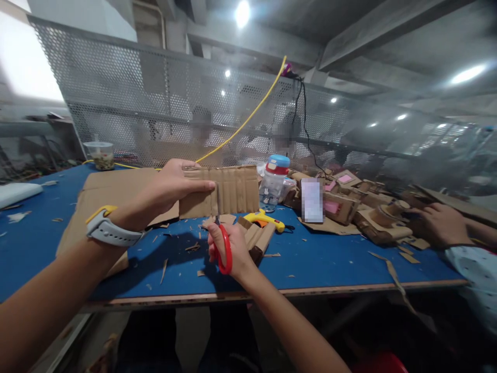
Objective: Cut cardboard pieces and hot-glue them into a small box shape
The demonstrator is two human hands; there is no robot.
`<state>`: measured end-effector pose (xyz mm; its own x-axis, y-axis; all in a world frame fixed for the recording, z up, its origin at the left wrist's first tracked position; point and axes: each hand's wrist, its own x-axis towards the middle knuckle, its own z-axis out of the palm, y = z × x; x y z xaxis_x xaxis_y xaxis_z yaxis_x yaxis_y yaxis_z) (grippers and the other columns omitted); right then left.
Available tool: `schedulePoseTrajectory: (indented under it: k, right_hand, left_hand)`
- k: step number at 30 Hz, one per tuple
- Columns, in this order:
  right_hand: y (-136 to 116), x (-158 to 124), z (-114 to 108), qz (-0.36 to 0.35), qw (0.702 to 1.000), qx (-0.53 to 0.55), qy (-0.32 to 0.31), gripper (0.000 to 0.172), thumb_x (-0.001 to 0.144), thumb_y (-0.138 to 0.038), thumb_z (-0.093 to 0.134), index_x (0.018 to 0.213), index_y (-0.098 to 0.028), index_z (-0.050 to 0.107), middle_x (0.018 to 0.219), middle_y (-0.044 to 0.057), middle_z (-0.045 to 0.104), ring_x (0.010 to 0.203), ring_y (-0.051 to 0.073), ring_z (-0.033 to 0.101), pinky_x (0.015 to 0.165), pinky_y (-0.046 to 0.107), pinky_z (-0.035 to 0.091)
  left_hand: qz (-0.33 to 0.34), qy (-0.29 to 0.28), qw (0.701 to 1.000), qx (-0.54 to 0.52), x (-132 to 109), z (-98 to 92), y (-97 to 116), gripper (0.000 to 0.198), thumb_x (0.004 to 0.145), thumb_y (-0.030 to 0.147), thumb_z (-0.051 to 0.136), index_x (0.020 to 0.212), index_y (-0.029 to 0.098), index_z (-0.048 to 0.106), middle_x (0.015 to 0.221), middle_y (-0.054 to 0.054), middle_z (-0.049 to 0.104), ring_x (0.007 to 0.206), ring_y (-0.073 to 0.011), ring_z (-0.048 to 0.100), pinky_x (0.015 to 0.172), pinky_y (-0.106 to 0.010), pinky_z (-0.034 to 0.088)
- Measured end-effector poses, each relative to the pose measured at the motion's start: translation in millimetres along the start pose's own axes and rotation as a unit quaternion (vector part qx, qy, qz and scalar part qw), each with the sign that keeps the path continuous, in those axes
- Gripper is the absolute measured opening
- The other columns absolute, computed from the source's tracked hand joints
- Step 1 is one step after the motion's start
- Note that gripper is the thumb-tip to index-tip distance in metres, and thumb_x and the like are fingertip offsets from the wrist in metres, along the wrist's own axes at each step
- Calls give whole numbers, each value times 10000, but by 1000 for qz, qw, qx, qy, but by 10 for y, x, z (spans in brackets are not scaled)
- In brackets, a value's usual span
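Note:
My left hand (176,184) grips a strip of corrugated cardboard (236,190) by its left part, thumb lying across the front face. The strip is held upright above the blue table. In my right hand (236,248) is a pair of scissors with red handles (225,254). Their blades point up and meet the cardboard near its middle, just below my left thumb; how far they reach into it I cannot tell. Behind my right hand lie a folded cardboard piece (258,239) and a yellow glue gun (267,220). A large cardboard sheet (101,207) lies under my left forearm.
A bottle with a blue lid (274,181) and a phone (312,201) stand behind. Cardboard constructions (384,217) fill the right side, by another person's hand (442,225). A plastic cup (101,155) stands far left. Scraps litter the blue table (166,282); a mesh partition (147,103) rises behind.

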<state>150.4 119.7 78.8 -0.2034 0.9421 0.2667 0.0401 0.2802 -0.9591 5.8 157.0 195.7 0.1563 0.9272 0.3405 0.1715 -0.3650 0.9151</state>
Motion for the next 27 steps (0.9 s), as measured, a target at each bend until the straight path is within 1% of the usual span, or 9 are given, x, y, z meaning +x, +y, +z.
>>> schedulePoseTrajectory:
  k: [4, 6, 9, 12, 15, 19, 23, 25, 27]
  right_hand:
    - [13, -13, 10, -23, 999, -33, 30, 632, 776, -802, 473, 557, -211, 442, 412, -45, 443, 350, 82, 432, 355, 202, 318]
    - [-11, -7, 10, -3, 1000, -10, 25, 637, 741, -818, 495, 556, -210, 446, 413, -49, 441, 338, 80, 426, 341, 201, 316]
    - [-67, 10, 10, 52, 998, 38, -5, 661, 638, -852, 549, 564, -199, 487, 426, -44, 466, 338, 88, 451, 339, 206, 349]
    - [-85, 16, 19, 71, 996, 46, -11, 670, 612, -856, 559, 563, -190, 508, 424, -34, 482, 341, 91, 463, 346, 208, 363]
    - [-45, 4, 35, 42, 999, 28, 7, 657, 683, -839, 521, 544, -197, 488, 421, -31, 476, 336, 87, 449, 339, 205, 339]
    - [-2, -6, 38, 5, 1000, 4, 29, 662, 739, -816, 501, 487, -207, 436, 387, -38, 428, 322, 71, 398, 329, 202, 291]
    - [-57, 9, 26, 81, 995, 47, 16, 656, 626, -832, 594, 528, -190, 499, 403, -36, 468, 317, 86, 437, 323, 209, 342]
    - [-99, 15, 22, 113, 992, 60, 24, 656, 580, -823, 631, 544, -177, 520, 407, -35, 480, 318, 88, 459, 326, 203, 355]
    - [-125, 14, 19, 121, 991, 56, 33, 645, 588, -806, 636, 536, -174, 520, 399, -31, 480, 317, 89, 465, 323, 197, 342]
  left_hand:
    - [-9, 8, 1000, -12, 1, -3, -20, 263, 472, 233, 854, 579, 209, 614, 568, 33, 601, 504, -117, 547, 467, -219, 441]
    - [-13, 8, 1000, -9, -12, -3, -12, 248, 490, 247, 844, 582, 208, 617, 574, 26, 610, 510, -122, 556, 466, -220, 447]
    - [-32, 6, 999, 20, -64, 22, 37, 248, 499, 272, 829, 590, 201, 610, 570, 16, 609, 512, -134, 569, 454, -220, 437]
    - [-62, 11, 997, 38, -122, 64, 78, 303, 445, 257, 838, 652, 189, 627, 613, 5, 644, 532, -149, 590, 440, -220, 426]
    - [-63, 9, 998, 25, -137, 77, 51, 356, 425, 270, 847, 703, 184, 642, 649, -4, 670, 561, -166, 614, 468, -240, 455]
    - [-39, -25, 999, 5, -112, 49, -30, 285, 505, 311, 829, 690, 200, 641, 643, -16, 681, 636, -213, 664, 541, -286, 514]
    - [-60, -44, 997, -5, -121, 55, -46, 310, 529, 300, 819, 791, 191, 693, 733, -34, 730, 646, -207, 680, 550, -277, 532]
    - [-55, -54, 997, -1, -133, 69, -57, 340, 544, 277, 807, 860, 192, 715, 823, -50, 758, 720, -216, 705, 599, -274, 551]
    - [-37, -70, 997, -1, -141, 73, -90, 342, 586, 270, 788, 915, 200, 728, 907, -57, 770, 800, -221, 718, 662, -275, 563]
